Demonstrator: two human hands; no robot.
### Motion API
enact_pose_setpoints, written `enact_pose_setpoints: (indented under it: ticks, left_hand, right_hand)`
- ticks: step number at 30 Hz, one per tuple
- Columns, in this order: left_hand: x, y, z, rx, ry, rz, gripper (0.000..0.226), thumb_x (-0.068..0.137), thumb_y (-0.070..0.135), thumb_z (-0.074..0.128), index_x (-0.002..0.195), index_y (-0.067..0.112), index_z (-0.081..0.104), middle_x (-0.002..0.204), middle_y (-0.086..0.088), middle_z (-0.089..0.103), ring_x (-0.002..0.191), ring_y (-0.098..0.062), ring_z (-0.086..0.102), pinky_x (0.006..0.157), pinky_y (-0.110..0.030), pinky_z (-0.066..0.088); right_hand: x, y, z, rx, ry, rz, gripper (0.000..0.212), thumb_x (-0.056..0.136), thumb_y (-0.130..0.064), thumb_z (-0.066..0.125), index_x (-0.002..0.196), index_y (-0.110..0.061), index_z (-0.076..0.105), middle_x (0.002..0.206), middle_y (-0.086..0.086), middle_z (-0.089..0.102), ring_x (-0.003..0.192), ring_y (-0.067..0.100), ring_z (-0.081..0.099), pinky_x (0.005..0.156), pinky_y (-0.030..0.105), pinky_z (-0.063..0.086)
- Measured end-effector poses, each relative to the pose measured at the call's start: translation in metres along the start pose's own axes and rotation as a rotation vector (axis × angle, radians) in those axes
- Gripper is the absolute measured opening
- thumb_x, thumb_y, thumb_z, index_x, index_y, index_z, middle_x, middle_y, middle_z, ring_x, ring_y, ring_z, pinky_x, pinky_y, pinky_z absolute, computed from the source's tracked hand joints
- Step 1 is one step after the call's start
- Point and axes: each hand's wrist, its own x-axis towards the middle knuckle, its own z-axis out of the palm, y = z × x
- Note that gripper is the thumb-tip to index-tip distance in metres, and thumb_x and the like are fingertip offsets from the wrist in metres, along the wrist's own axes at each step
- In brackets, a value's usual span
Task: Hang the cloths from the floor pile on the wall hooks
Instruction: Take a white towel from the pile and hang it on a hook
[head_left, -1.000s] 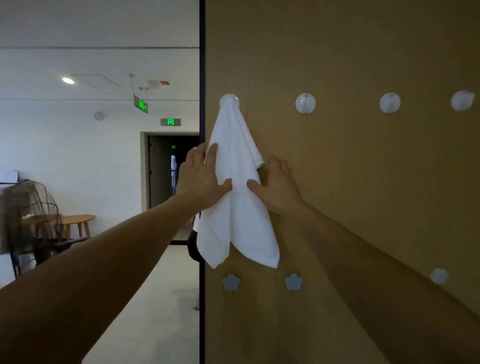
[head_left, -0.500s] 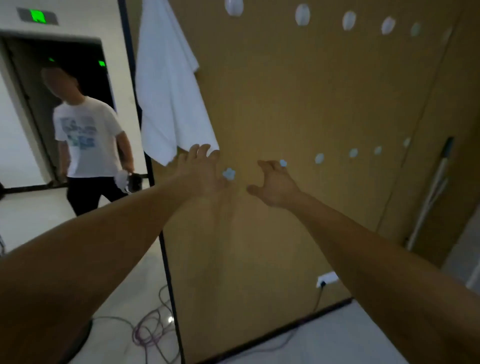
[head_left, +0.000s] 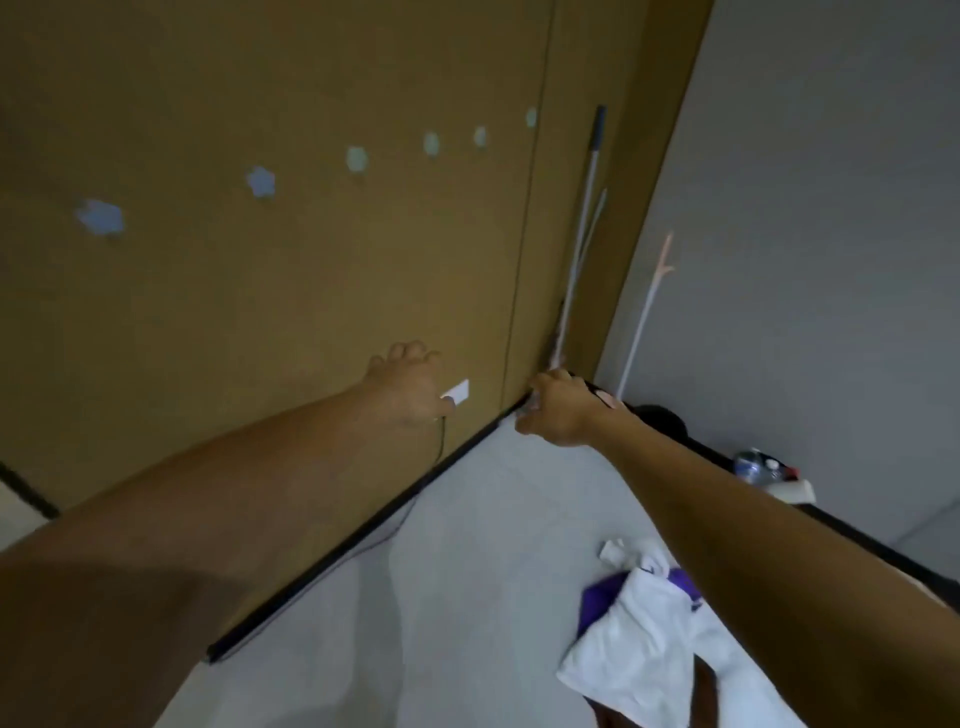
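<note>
A pile of cloths (head_left: 636, 639) lies on the pale floor at the lower right, white ones on top and a purple one (head_left: 597, 597) beneath. A low row of pale flower-shaped hooks (head_left: 261, 182) runs across the brown wall panel. My left hand (head_left: 410, 382) hangs in the air before the wall, fingers loosely curled, holding nothing. My right hand (head_left: 561, 410) reaches out toward the room corner, also with nothing in it. My right forearm covers part of the pile. The hung white cloth is out of view.
A long-handled mop or broom (head_left: 584, 208) leans in the corner beside a thin white stick (head_left: 644, 312). A white wall socket (head_left: 458, 391) with a black cable sits low on the panel. A plastic bottle (head_left: 750, 462) and small items lie along the grey wall's base.
Both hands let go of the white cloth on the upper hook and dropped. My view swung down and right, from the hooks and a bystander to the floor corner and cloth pile.
</note>
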Motion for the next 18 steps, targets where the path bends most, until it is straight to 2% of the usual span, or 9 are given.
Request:
enact_pose_setpoints:
  ticks: [4,8,12,18]
  left_hand:
    - [0.029,0.108,0.037,0.007,-0.071,0.129,0.071,0.086,0.055,0.052,0.143,0.018,0.034,0.148,-0.010,0.030,0.134,-0.029,0.028,0.109,-0.045,0.029]
    - [0.053,0.197,0.069,0.020,-0.133,0.261,0.075,0.086,0.057,0.050,0.146,0.018,0.030,0.147,-0.010,0.030,0.134,-0.030,0.028,0.106,-0.045,0.032]
    - [0.079,0.258,0.097,0.069,-0.228,0.330,0.081,0.087,0.058,0.049,0.150,0.017,0.022,0.155,-0.010,0.021,0.140,-0.031,0.020,0.110,-0.048,0.027]
    - [0.131,0.328,0.158,0.075,-0.348,0.425,0.078,0.086,0.054,0.053,0.148,0.018,0.025,0.153,-0.009,0.025,0.137,-0.031,0.027,0.108,-0.046,0.031]
  right_hand:
    - [-0.022,0.112,0.012,0.054,-0.030,0.126,0.075,0.084,-0.047,0.066,0.146,-0.020,0.035,0.154,0.012,0.026,0.138,0.036,0.028,0.110,0.045,0.032]
    - [-0.038,0.202,0.027,0.081,-0.076,0.249,0.078,0.083,-0.050,0.064,0.147,-0.018,0.033,0.149,0.013,0.031,0.132,0.036,0.037,0.107,0.043,0.035]
    - [-0.047,0.264,0.044,0.152,-0.079,0.336,0.075,0.084,-0.048,0.065,0.146,-0.019,0.035,0.145,0.013,0.037,0.128,0.034,0.042,0.103,0.040,0.038]
    - [-0.049,0.339,0.083,0.220,-0.147,0.505,0.074,0.085,-0.047,0.063,0.146,-0.017,0.035,0.146,0.014,0.036,0.129,0.036,0.040,0.103,0.043,0.039]
